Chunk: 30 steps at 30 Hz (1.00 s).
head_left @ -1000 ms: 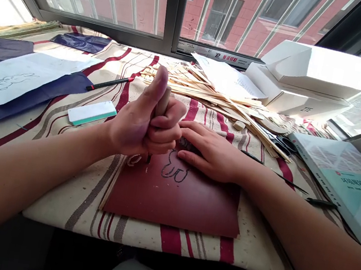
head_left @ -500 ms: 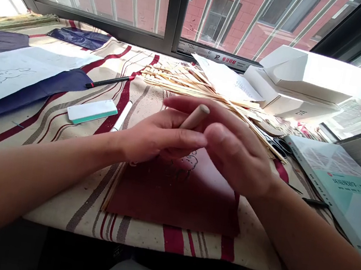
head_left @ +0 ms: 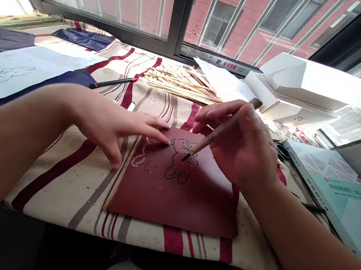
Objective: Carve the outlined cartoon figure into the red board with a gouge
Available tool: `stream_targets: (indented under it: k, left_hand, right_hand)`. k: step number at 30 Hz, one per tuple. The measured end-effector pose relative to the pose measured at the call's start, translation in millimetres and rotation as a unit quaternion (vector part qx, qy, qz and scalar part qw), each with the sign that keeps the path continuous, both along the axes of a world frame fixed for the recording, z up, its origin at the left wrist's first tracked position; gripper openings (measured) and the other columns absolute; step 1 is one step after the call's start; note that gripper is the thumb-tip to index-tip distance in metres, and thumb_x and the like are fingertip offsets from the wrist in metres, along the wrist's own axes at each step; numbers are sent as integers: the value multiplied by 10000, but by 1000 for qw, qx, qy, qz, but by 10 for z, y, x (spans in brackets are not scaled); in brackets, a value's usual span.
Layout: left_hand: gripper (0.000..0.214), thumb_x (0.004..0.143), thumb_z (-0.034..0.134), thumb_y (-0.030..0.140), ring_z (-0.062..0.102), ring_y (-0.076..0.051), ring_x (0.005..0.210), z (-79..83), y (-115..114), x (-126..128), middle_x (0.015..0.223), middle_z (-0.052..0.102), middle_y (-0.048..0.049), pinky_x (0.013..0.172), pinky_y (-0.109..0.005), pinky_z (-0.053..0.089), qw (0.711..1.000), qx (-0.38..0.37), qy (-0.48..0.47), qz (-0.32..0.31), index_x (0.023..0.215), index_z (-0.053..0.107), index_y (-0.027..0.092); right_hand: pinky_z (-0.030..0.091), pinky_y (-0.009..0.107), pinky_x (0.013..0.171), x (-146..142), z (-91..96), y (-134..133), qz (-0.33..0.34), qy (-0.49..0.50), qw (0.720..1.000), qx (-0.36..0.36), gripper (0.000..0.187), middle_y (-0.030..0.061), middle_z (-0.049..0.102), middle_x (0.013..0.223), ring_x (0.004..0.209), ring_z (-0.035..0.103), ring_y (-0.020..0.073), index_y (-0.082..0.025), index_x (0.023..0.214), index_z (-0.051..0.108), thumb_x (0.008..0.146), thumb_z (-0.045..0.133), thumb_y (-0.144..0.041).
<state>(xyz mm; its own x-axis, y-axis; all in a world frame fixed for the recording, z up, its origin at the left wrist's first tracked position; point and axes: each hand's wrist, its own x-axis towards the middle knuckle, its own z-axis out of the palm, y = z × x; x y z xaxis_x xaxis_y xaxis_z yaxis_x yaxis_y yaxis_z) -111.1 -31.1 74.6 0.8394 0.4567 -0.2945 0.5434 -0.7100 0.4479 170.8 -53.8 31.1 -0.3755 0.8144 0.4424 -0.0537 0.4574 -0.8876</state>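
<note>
On the striped cloth (head_left: 66, 181) by the window, in the head view, a dark red board (head_left: 177, 198) lies flat and a little askew, its near edge close to the edge of the table. A small figure outline (head_left: 178, 166) is drawn on its upper half, with paler cut marks (head_left: 142, 160) just to the left of it.

The right hand (head_left: 243, 149) pinches a wooden-handled carving tool (head_left: 222, 130) between the thumb and the first fingers, much as one holds a pen. The handle slants up and away to the right, and the dark tip touches the outline near the figure's middle. The left hand (head_left: 113, 124) is open with its fingers spread. It lies low over the cloth, the index fingertip rests on the board's upper left part, and the thumb is off the board on the cloth.

Judged from this, the cut would go best with the board pinned more firmly, since one fingertip near a corner seems little to stop it turning. The bracing fingers lie to the left of the tip, so strokes are safer when led away from them. A low tool angle and short, light strokes should hold to the thin line better than one deep push.

Behind the board lies a heap of thin wooden strips (head_left: 181, 85). A pencil (head_left: 111, 82) and a paper with a drawn figure (head_left: 8, 73) on dark blue sheets (head_left: 79, 37) lie to the left. White boxes (head_left: 312, 83) and a book (head_left: 340, 187) are to the right.
</note>
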Motion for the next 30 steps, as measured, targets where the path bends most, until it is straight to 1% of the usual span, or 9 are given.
stream_targets:
  k: [3, 7, 10, 12, 15, 16, 20, 26, 30]
  left_hand:
    - [1121, 683, 976, 317, 273, -441, 1641, -150, 15, 51, 1808, 237, -116, 1279, -566, 367, 1000, 19, 1, -13, 1660, 429, 388]
    - [1080, 707, 972, 494, 183, -435, 1669, -322, 109, 185, 1812, 211, -141, 1337, -626, 201, 998, 25, -40, -30, 1647, 469, 329]
    - [1064, 755, 926, 557, 143, -418, 1680, -389, 143, 243, 1817, 174, -158, 1348, -621, 152, 997, 43, -49, -34, 1665, 441, 292]
    - [1031, 770, 914, 563, 165, -418, 1675, -418, 138, 264, 1808, 223, -154, 1345, -623, 165, 996, 54, -65, -33, 1656, 458, 297]
    - [952, 780, 915, 533, 305, -412, 1626, -452, 123, 283, 1738, 393, -171, 1335, -581, 242, 989, 54, -125, -60, 1613, 534, 273]
    - [923, 776, 920, 525, 361, -408, 1596, -462, 123, 288, 1694, 460, -178, 1330, -557, 269, 985, 52, -147, -72, 1587, 570, 260]
    - [811, 771, 917, 535, 506, -383, 1482, -491, 140, 295, 1492, 661, -166, 1306, -485, 342, 981, 36, -173, -83, 1485, 673, 237]
    - [788, 757, 928, 520, 553, -373, 1434, -496, 147, 281, 1497, 657, -149, 1289, -451, 371, 982, 22, -173, -74, 1456, 691, 246]
    - [775, 740, 950, 481, 537, -377, 1455, -478, 128, 291, 1483, 669, -130, 1272, -424, 394, 988, 6, -148, -49, 1436, 705, 242]
  right_hand:
    - [646, 414, 789, -4, -30, 15, 6, 33, 999, -26, 538, 65, 735, 966, 789, 721, 199, -262, 1005, 646, 1050, 383, -730]
    - [590, 334, 590, -25, -3, 51, -22, 38, 998, -41, 538, 19, 673, 844, 639, 661, 159, -277, 995, 609, 1017, 417, -779]
    - [490, 284, 448, -93, 71, 51, -4, 46, 997, -57, 501, -14, 604, 744, 535, 586, 135, -280, 947, 575, 1000, 484, -770]
    - [392, 254, 379, -184, 114, 33, 29, 56, 995, -76, 470, -48, 513, 657, 457, 488, 108, -279, 916, 562, 989, 550, -743]
    - [299, 224, 353, -375, 126, -3, 75, 67, 987, -126, 483, -95, 327, 588, 410, 303, 67, -266, 850, 520, 957, 628, -724]
    - [282, 219, 351, -440, 115, -13, 81, 73, 984, -143, 505, -99, 302, 592, 417, 267, 61, -266, 821, 484, 943, 644, -729]
    - [272, 215, 351, -609, 43, -28, 90, 84, 976, -180, 555, -95, 311, 604, 451, 261, 66, -275, 803, 396, 904, 687, -737]
    - [248, 227, 346, -629, -21, -11, 76, 108, 978, -163, 518, -105, 284, 585, 423, 225, 64, -275, 810, 419, 928, 690, -701]
    - [302, 208, 402, -662, -34, -50, 53, 102, 984, -135, 567, -78, 309, 609, 490, 319, 73, -261, 755, 383, 924, 689, -708]
